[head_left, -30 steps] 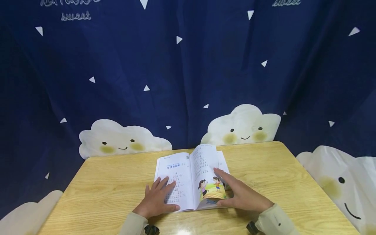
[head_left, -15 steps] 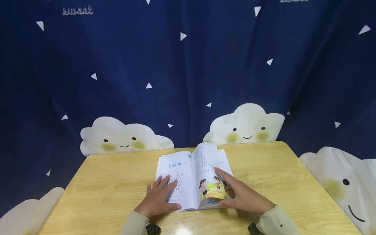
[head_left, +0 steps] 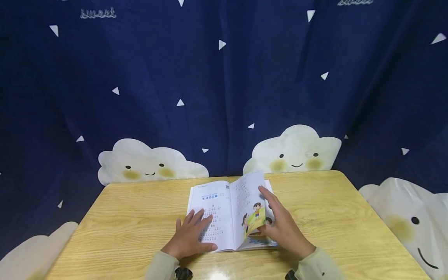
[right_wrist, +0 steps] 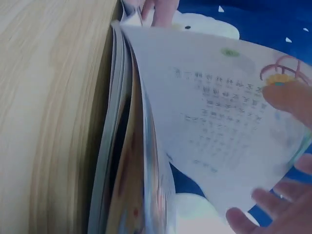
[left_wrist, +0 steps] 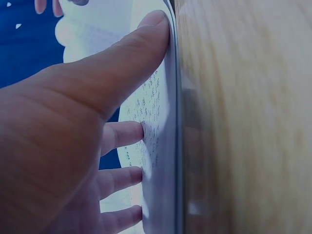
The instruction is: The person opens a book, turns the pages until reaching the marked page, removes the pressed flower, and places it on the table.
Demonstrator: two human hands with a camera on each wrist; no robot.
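Note:
An open book with printed Chinese text lies on the wooden table. My left hand rests on its left page, fingers spread and thumb along the lower edge. In the left wrist view that thumb lies at the page's lower edge. A right-hand page, printed with text and two cartoon children, stands partly lifted and curved. My right hand holds it at the outer edge, index fingertip near the upper part and thumb lower down. In the right wrist view the thumb overlaps the page's underside.
The pale wooden table extends on both sides of the book. Behind it hangs a dark blue curtain with white triangles and smiling clouds. More pages, one with a coloured picture, lie below the lifted page.
My right hand has raised the right-hand page further and turned more upright, showing more of the picture below. The left hand stays on the left page. The head view has shifted slightly.

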